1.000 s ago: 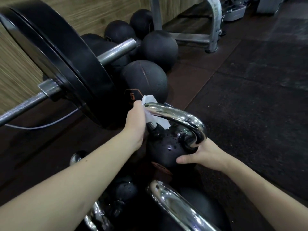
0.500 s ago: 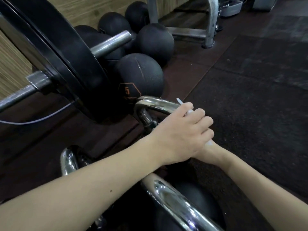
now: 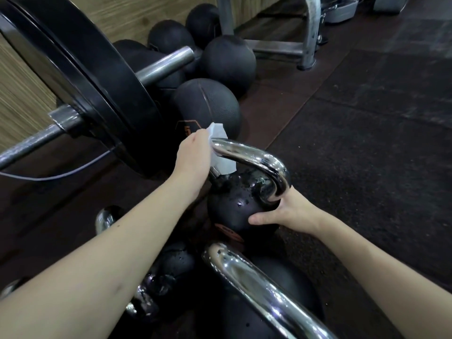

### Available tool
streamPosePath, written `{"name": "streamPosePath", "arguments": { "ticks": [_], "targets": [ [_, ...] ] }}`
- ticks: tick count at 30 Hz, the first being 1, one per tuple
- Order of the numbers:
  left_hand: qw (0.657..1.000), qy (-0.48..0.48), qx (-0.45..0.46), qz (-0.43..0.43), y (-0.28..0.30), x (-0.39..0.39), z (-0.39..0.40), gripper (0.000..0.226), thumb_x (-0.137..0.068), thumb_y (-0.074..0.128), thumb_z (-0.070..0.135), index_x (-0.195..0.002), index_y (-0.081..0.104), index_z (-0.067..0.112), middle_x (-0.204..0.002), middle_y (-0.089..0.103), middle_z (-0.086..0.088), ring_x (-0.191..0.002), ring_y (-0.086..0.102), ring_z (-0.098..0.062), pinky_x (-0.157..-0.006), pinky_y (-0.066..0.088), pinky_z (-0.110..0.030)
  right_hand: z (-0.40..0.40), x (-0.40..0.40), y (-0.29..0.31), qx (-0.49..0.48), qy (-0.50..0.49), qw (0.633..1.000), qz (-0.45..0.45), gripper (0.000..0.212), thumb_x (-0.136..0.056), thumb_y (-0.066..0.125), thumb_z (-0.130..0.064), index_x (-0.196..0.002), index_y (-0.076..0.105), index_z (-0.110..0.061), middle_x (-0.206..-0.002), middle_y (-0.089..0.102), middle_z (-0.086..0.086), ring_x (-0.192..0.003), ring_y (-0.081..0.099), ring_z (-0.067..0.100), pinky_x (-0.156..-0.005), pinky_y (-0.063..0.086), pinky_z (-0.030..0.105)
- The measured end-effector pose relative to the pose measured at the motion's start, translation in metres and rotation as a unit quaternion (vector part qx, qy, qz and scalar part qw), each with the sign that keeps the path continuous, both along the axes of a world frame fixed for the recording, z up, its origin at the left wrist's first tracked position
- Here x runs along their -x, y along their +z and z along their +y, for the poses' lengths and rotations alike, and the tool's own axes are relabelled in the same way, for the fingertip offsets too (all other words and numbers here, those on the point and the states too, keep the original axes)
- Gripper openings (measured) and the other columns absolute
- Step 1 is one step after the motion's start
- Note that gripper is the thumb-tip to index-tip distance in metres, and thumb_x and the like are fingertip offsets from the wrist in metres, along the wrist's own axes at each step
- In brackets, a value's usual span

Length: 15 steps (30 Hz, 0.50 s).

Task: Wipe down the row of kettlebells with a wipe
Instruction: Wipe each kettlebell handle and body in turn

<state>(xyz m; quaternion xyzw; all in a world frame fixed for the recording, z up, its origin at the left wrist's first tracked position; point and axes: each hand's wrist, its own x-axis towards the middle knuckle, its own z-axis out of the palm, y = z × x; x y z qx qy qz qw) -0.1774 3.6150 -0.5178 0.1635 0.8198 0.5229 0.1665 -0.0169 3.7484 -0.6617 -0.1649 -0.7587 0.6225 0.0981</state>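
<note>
A black kettlebell [image 3: 234,204] with a chrome handle [image 3: 259,160] stands on the floor at the centre, its body dotted with droplets. My left hand [image 3: 194,157] grips a white wipe [image 3: 220,148] wrapped around the left end of that handle. My right hand [image 3: 286,211] holds the kettlebell's body on its right side, below the handle. A second kettlebell [image 3: 264,285] with a chrome handle is nearer to me at the bottom. A third kettlebell [image 3: 176,265] shows partly under my left forearm.
A loaded barbell with a large black plate [image 3: 97,89] hangs close on the left, just above the floor. Several black medicine balls [image 3: 208,106] lie behind the kettlebells along a wooden wall. A grey metal frame [image 3: 308,33] stands at the back. Dark rubber flooring [image 3: 367,143] spreads to the right.
My left hand has slid the wipe back from the right end of the handle to its left end. My right hand stays on the kettlebell's body.
</note>
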Motion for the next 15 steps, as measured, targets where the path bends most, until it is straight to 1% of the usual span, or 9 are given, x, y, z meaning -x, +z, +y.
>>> {"name": "streamPosePath", "arguments": {
  "ticks": [1, 3, 5, 6, 8, 10, 11, 13, 15],
  "targets": [
    [1.000, 0.008, 0.019, 0.011, 0.001, -0.002, 0.003, 0.034, -0.107, 0.043, 0.036, -0.087, 0.062, 0.016, -0.092, 0.065, 0.001, -0.089, 0.059, -0.023, -0.074, 0.044, -0.033, 0.000, 0.000, 0.000, 0.001, 0.000, 1.000, -0.002, 0.103, -0.060, 0.101, -0.008, -0.148, 0.046, -0.010, -0.135, 0.069, -0.005, -0.123, 0.066, 0.005, -0.092, 0.053, 0.014],
    [0.973, -0.013, 0.098, 0.211, -0.005, -0.010, 0.003, 0.037, -0.106, 0.032, 0.030, -0.094, 0.063, 0.013, -0.099, 0.065, -0.011, -0.100, 0.059, -0.035, -0.085, 0.042, -0.042, -0.002, 0.000, 0.004, -0.010, -0.003, 1.000, 0.006, 0.101, -0.061, 0.099, -0.005, -0.147, 0.047, -0.009, -0.133, 0.069, -0.005, -0.122, 0.065, 0.001, -0.091, 0.052, 0.012],
    [0.865, -0.109, 0.159, 0.463, -0.010, -0.030, 0.001, 0.041, -0.103, 0.027, 0.029, -0.095, 0.066, 0.018, -0.096, 0.065, -0.007, -0.096, 0.057, -0.036, -0.088, 0.039, -0.045, -0.005, -0.001, 0.010, -0.018, -0.007, 1.000, 0.022, 0.098, -0.061, 0.098, 0.001, -0.146, 0.048, -0.007, -0.129, 0.070, -0.012, -0.118, 0.065, -0.006, -0.090, 0.050, 0.008],
    [0.808, -0.172, 0.168, 0.538, -0.009, -0.043, 0.001, 0.043, -0.103, 0.028, 0.030, -0.100, 0.069, 0.023, -0.096, 0.065, -0.003, -0.095, 0.057, -0.032, -0.091, 0.040, -0.046, -0.007, -0.001, 0.013, -0.015, -0.011, 0.999, 0.027, 0.097, -0.061, 0.098, 0.001, -0.145, 0.049, -0.009, -0.125, 0.071, -0.016, -0.117, 0.064, -0.009, -0.090, 0.049, 0.007],
    [0.707, -0.304, 0.192, 0.609, -0.010, -0.057, 0.005, 0.040, -0.102, 0.033, 0.033, -0.113, 0.070, 0.024, -0.103, 0.065, -0.002, -0.099, 0.058, -0.031, -0.099, 0.042, -0.048, -0.009, -0.002, 0.018, -0.028, -0.013, 0.999, 0.029, 0.091, -0.061, 0.101, -0.020, -0.139, 0.053, -0.017, -0.122, 0.071, -0.016, -0.118, 0.064, -0.006, -0.091, 0.049, 0.010],
    [0.624, -0.376, 0.204, 0.654, -0.013, -0.060, 0.005, 0.031, -0.098, 0.044, 0.031, -0.110, 0.068, 0.015, -0.104, 0.065, -0.006, -0.100, 0.060, -0.033, -0.103, 0.043, -0.051, -0.011, 0.000, 0.023, -0.081, -0.007, 0.997, 0.014, 0.081, -0.060, 0.097, -0.050, -0.128, 0.058, -0.029, -0.122, 0.067, -0.015, -0.118, 0.064, 0.002, -0.090, 0.052, 0.016],
    [0.591, -0.389, 0.202, 0.677, -0.015, -0.058, 0.005, 0.030, -0.097, 0.047, 0.030, -0.111, 0.067, 0.014, -0.107, 0.066, -0.007, -0.103, 0.061, -0.033, -0.105, 0.043, -0.051, -0.011, 0.000, 0.023, -0.100, -0.008, 0.995, 0.007, 0.073, -0.061, 0.096, -0.052, -0.122, 0.060, -0.035, -0.121, 0.065, -0.015, -0.117, 0.063, 0.004, -0.089, 0.054, 0.019],
    [0.577, -0.409, 0.202, 0.678, -0.014, -0.049, 0.003, 0.031, -0.099, 0.047, 0.030, -0.120, 0.066, 0.017, -0.115, 0.066, -0.005, -0.109, 0.061, -0.031, -0.108, 0.042, -0.049, -0.009, 0.000, 0.023, -0.108, -0.013, 0.994, 0.004, 0.068, -0.063, 0.099, -0.040, -0.119, 0.060, -0.041, -0.124, 0.062, -0.014, -0.117, 0.061, 0.004, -0.090, 0.055, 0.021],
    [0.630, -0.390, 0.196, 0.643, -0.008, -0.039, -0.005, 0.038, -0.104, 0.041, 0.035, -0.131, 0.063, 0.020, -0.122, 0.065, -0.003, -0.115, 0.060, -0.030, -0.111, 0.040, -0.047, -0.007, 0.000, 0.020, -0.089, -0.012, 0.996, 0.005, 0.081, -0.060, 0.101, -0.037, -0.130, 0.060, -0.033, -0.129, 0.065, -0.013, -0.122, 0.061, 0.001, -0.099, 0.054, 0.022]
  ]
}}
